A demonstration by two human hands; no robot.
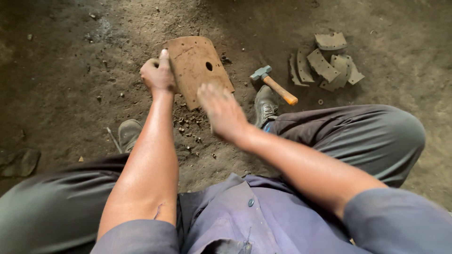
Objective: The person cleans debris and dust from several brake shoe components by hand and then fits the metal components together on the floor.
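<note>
While the left hand [157,75] pinches a rusty curved plate [197,68] by its edge, the blurred right hand [221,110] hangs spread just below that grip, hammer [273,82] off right.

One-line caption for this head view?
Left hand grips a rusty curved plate; right hand open beside it, hammer on dirt floor.

Rolled blue-grey shirt sleeves, grey trousers, worn grey shoes.

A dirt floor [70,70] bears a hammer [274,83], a pile of curved lining pieces [327,61] and scattered crumbs [188,124].
</note>
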